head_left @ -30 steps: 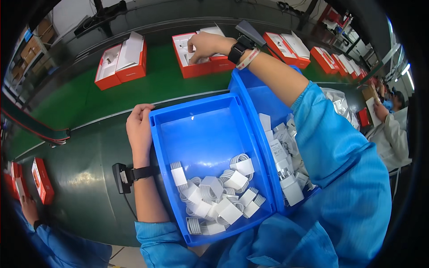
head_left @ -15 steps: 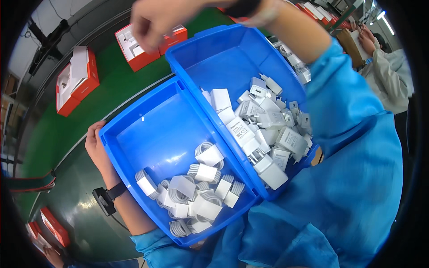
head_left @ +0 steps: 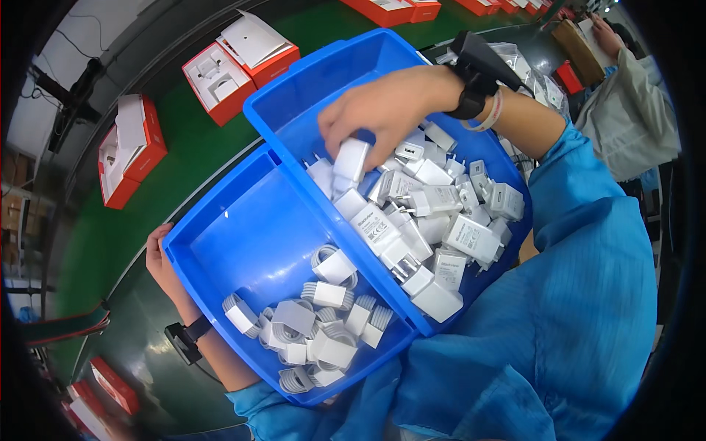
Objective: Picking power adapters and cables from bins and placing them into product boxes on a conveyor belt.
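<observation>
Evidently, a charger (head_left: 351, 163) is in the right hand (head_left: 387, 110)

Nearest, the left bin (head_left: 243, 235) holds white cables (head_left: 293, 321), gathered at its near end. Beside it stands the right bin (head_left: 353, 66), with many chargers (head_left: 471, 235) lying loose. Within this bin, the right thumb and fingers are clamped on the one charger, at the left part of the heap; whether its lower end touches others, I cannot tell. The left hand (head_left: 156, 251) is at the outer far corner of the left bin; how its fingers are placed there, I cannot tell. The step in hand seems to be picking out one charger. In my judgement, the next move calls for a firm grip and a lift clear of the bin's wall. Farther, on the green belt (head_left: 176, 136), are open red boxes (head_left: 229, 109).
</observation>
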